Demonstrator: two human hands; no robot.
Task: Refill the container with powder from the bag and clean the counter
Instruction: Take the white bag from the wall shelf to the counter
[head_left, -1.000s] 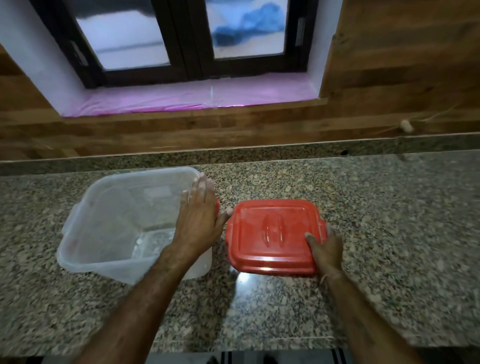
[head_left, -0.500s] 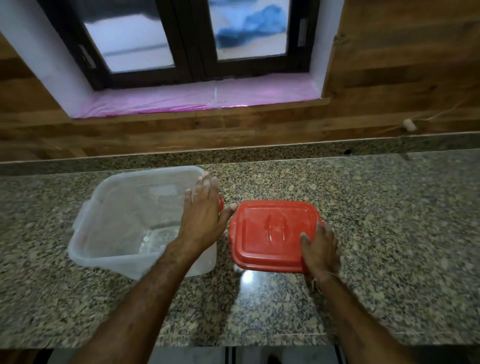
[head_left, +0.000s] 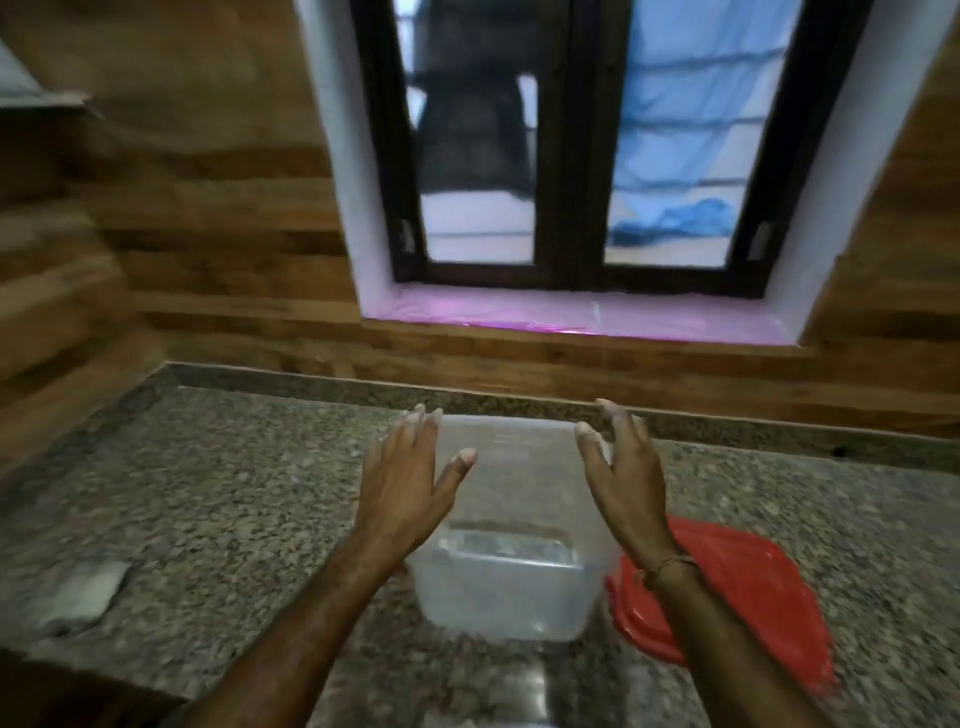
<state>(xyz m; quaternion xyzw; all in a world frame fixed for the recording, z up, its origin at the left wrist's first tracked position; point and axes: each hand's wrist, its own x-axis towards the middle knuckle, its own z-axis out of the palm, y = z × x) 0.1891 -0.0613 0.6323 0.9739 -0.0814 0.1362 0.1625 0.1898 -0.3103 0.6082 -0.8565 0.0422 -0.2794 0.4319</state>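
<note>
A clear, lidless plastic container stands on the granite counter, with only a thin residue on its bottom. My left hand hovers at its left rim, fingers spread. Over the right rim is my right hand, also spread, with pale dust on the fingertips. Neither hand grips anything. The red lid lies flat on the counter just right of the container, partly hidden by my right forearm. No bag can be made out for certain.
A blurred pale patch or object lies on the counter at the far left. A wooden wall and a dark-framed window with a pink sill rise behind the counter. The counter's front edge is near my forearms.
My right hand has let go of the red lid and moved to the container's right rim. My left hand shifted from the right rim to the left. The view swung left and upward.
</note>
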